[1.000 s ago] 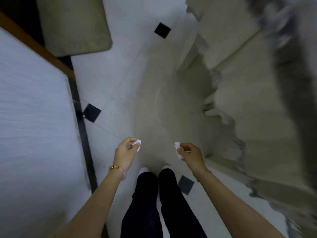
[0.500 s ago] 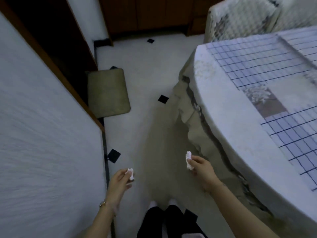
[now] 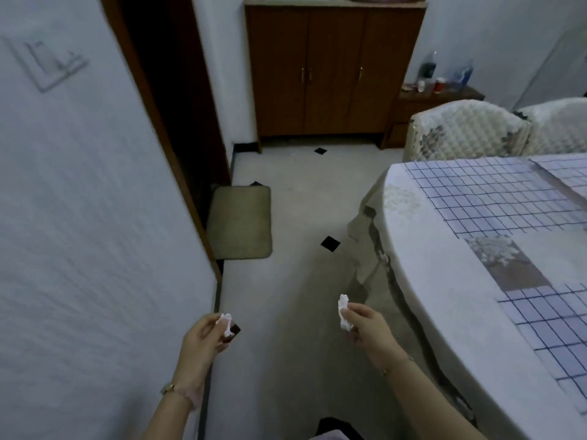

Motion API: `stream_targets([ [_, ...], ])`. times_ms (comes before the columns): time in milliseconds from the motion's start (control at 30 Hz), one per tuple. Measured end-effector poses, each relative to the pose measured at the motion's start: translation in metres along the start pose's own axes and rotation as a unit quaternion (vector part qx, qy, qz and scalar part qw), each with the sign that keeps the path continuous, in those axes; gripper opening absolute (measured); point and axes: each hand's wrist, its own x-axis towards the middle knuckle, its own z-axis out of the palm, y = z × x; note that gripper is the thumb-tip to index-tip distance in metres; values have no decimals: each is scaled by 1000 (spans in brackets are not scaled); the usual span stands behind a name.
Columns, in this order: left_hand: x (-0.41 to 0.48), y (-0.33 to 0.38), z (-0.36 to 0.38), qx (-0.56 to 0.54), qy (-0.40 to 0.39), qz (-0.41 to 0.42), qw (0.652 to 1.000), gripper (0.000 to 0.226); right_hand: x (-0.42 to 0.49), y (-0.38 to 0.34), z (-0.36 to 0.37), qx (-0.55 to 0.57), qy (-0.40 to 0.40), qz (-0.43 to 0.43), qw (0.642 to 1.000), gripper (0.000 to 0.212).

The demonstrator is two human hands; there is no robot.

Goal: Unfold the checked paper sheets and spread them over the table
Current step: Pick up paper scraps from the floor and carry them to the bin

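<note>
Judging from the frame's right side, checked paper sheets are mostly spread over the surface, one gap being uncovered, while crumpled white scraps are pinched in the fingers of the left hand and right hand.

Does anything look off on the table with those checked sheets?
The near checked sheet and far checked sheet do not meet: a strip of floral tablecloth shows between them. Nothing looks spilled or torn.
</note>
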Motion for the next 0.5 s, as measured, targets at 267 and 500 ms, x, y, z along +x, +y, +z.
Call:
stream_targets([
  [267,-53,-11,-17,-20,190,17,981,9,28,-23,38,-111,-167,-20,979,20],
  [500,-174,-67,10,-105,400,-46,909,13,16,-5,79,-249,-381,-21,890,17],
])
